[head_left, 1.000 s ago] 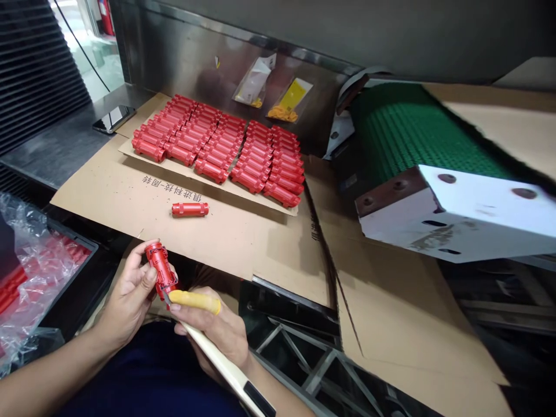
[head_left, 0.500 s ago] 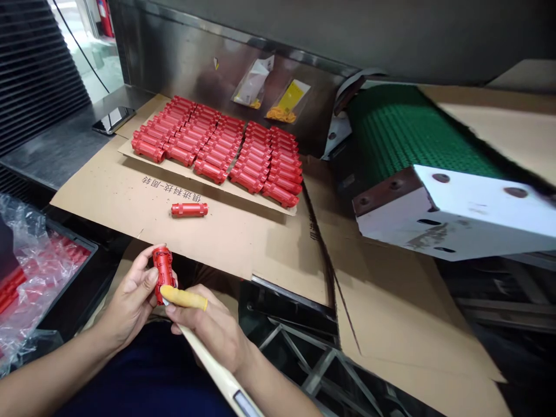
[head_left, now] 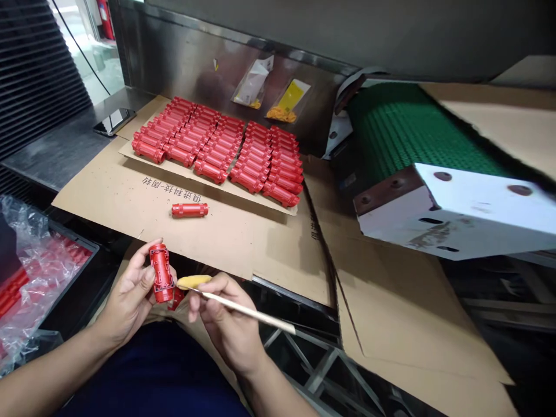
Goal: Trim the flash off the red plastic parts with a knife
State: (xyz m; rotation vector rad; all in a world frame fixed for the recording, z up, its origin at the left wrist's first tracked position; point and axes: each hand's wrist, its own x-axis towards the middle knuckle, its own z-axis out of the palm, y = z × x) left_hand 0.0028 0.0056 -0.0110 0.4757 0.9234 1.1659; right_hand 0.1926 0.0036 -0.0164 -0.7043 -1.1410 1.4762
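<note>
My left hand (head_left: 134, 292) grips a red cylindrical part (head_left: 161, 272) upright between thumb and fingers. Dark outlines and small cutouts mark its side. Just right of it, my right hand (head_left: 230, 318) pinches a slim cream-handled tool (head_left: 256, 315) with a thin metallic tip. A yellow finger cot (head_left: 193, 282) covers the index finger, close to the red part's edge. I cannot tell whether the tool's tip touches the part. Beyond my hands a single red part (head_left: 190, 210) lies on the cardboard (head_left: 226, 243).
Rows of red parts lie on a cardboard sheet (head_left: 125, 152). Two small plastic bags (head_left: 289, 101) with yellow pieces lean behind. A phone (head_left: 114, 121) lies at left. A green conveyor belt (head_left: 417, 133) with a white metal end stands at right. A plastic-lined bin (head_left: 47, 272) holds more red parts.
My right hand has drawn back to the right from the red part, and the tool has swung from pointing down toward me to pointing right. The left hand has barely moved.
</note>
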